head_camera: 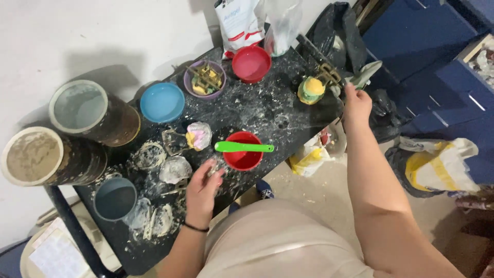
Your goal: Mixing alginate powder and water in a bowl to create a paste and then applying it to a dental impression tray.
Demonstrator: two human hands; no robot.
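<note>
My left hand (202,190) rests on the black, plaster-spattered table (267,110), fingers curled near a small metal piece beside a white plaster cast (175,169). Just right of it stands a red bowl (243,151) with a green spatula (244,147) lying across its rim. My right hand (356,103) reaches to the table's far right corner and grips a grey-green tool (364,74), next to a yellow and green cast (311,90) on a metal frame.
A blue bowl (162,102), a purple bowl with metal trays (205,79) and a second red bowl (251,64) sit at the back. Two big tubs (82,107) (33,155) stand left, a dark cup (115,198) in front. Bags lie on the floor at right.
</note>
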